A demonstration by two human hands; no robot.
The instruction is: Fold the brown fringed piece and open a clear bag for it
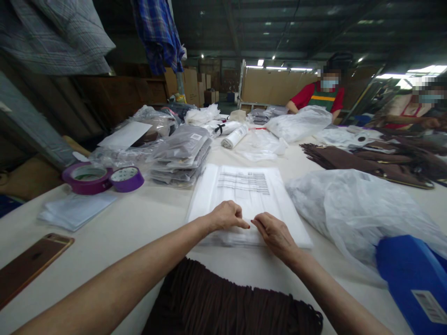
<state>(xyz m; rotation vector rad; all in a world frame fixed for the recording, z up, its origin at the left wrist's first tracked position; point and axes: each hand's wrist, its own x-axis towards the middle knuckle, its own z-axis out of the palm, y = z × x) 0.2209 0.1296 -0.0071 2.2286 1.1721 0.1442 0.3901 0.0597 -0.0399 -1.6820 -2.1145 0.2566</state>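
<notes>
A stack of clear plastic bags [244, 207] with printed lines of text lies flat on the table in front of me. Over its near part my left hand [228, 216] and my right hand [274, 231] come almost together, thumbs and forefingers pinched on the thin plastic of the top bag. The pinched film is hard to make out. Closer to me, below both wrists, lies a dark brown fringed piece [230, 302] that looks like fabric or leather, partly cut off by the frame's lower edge.
Packed grey bundles [181, 151] stand left of the stack, near purple tape rolls [126, 178] and a phone [35, 265]. A filled plastic bag [356, 209] and a blue box [412, 274] lie right. Brown fringed bags [370, 160] lie farther off. Two people in masks work across the table.
</notes>
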